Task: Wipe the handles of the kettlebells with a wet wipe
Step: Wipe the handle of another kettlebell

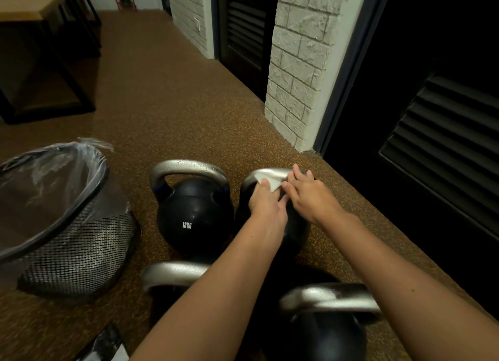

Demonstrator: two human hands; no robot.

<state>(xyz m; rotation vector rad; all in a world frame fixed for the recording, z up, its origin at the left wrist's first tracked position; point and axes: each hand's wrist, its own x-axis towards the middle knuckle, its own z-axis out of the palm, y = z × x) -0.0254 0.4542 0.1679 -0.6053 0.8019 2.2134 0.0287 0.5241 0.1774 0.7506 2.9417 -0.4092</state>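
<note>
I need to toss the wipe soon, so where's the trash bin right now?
In the head view, the black wire-mesh bin with a clear plastic liner stands on the brown speckled floor at the left, beside the black kettlebell marked 12KG.

We reach both forearms forward, our left hand (pixel 266 198) seemingly pinching the wet wipe (pixel 266 178) against the far right kettlebell's handle (pixel 272 173), our right hand (pixel 305 190) touching just beside it.
</note>
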